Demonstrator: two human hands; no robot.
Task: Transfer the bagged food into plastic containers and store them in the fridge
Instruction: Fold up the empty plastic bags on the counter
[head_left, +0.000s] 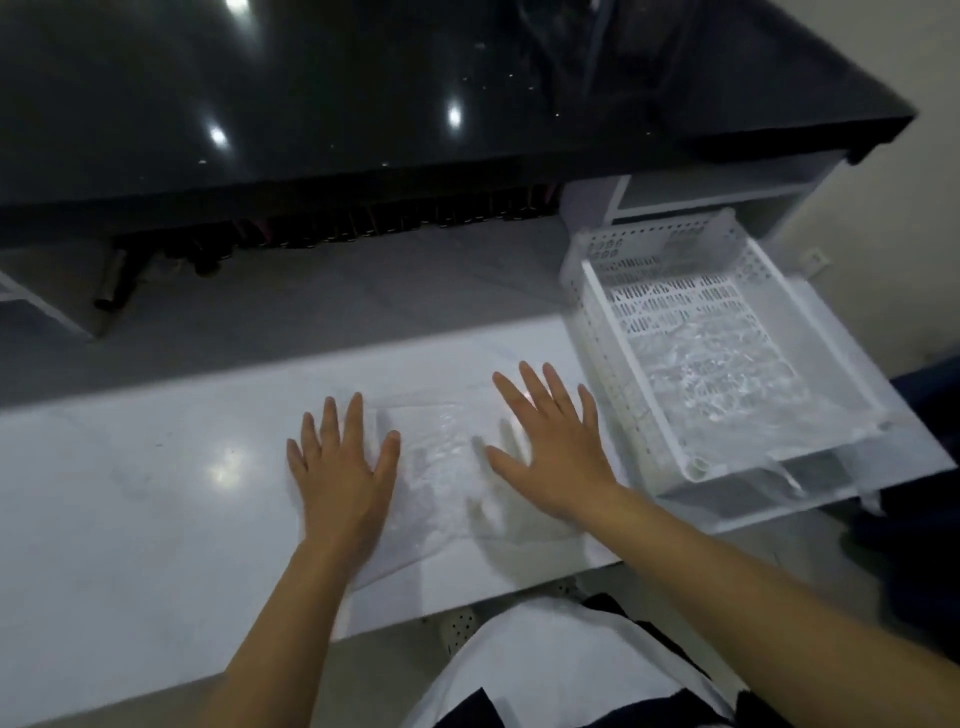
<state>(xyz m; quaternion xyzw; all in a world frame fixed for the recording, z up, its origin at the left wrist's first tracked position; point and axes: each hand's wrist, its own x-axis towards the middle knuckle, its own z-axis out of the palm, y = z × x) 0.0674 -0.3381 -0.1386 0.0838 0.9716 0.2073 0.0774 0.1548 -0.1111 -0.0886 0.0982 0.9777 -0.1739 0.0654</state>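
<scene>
Both hands flat, fingers straight and spread, gripping nothing. Left hand (340, 467) pressing the left edge of a clear bag (447, 467) on the white worktop (130, 493); right hand (550, 447) pressing the right part of the same bag. Probably pinned this way to smooth the film and keep it from sliding on the glossy surface. Bag between the hands, near the worktop's near edge, lying flat; contents too faint to tell. At right, a white perforated basket (597, 312) just beside the right hand, with crinkled clear plastic (727, 374) inside, likely kept close for easy reach. No container or fridge visible, so transfer apparently not yet begun.
</scene>
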